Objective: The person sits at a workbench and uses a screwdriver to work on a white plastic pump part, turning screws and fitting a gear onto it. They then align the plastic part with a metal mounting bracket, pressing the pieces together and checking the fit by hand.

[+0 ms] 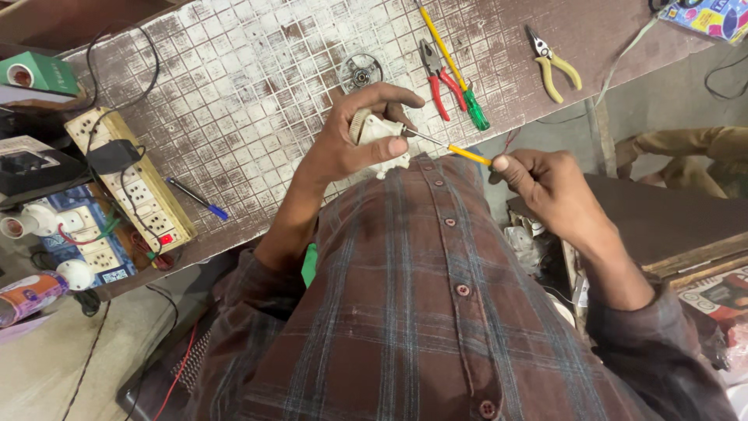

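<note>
left hand clamped on small white plastic part; right hand pinching yellow-handled screwdriver. risk: tip slipping off, jabbing thumb.

**What the view keeps back**

The small white part is mostly covered by the left hand; its fingers wrap over the top, so its shape cannot be told. The thin metal shaft of the yellow-handled screwdriver meets that part behind the thumb, tip hidden. The right hand closes over the handle's back end. The near edge of the counter lies under the plaid shirt. At far right a colourful box is cut by the picture's edge, as is the green box at far left. The round metal piece is too small to make out.
</note>
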